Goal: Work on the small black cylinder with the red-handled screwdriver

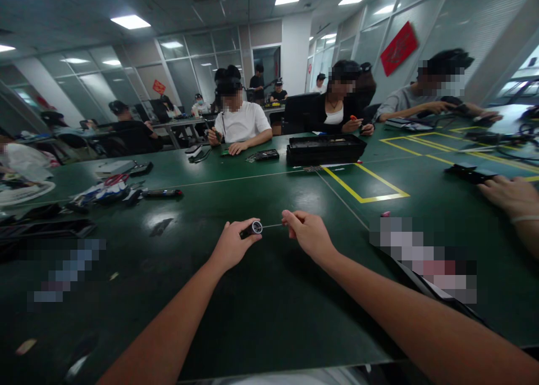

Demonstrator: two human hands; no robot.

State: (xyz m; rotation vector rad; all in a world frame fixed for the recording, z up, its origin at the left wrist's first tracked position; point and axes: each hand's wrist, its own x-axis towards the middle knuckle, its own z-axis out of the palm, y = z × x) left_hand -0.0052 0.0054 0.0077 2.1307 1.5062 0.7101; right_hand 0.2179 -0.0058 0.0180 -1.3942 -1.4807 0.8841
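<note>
In my left hand (236, 240) is a short black tube (246, 230), its fingers and thumb wrapped round it. The tube looks like a small flashlight; its round end with a silvery rim faces me. My right hand (306, 230) is a little to the right, apart from the tube, thumb and fingertips pinched together. Whether something small sits in that pinch cannot be made out. A thin pale line shows between the two hands; I cannot tell if it is a seam in the table. Both hands are over the green table (261, 312).
Left lie a pile of tools and cables (103, 191), a black pen-like tool (162, 193) and a black tray (46, 230). A long black box (326, 149) stands ahead. A co-worker's hand (511, 197) reaches in at right. Several people sit across the table.
</note>
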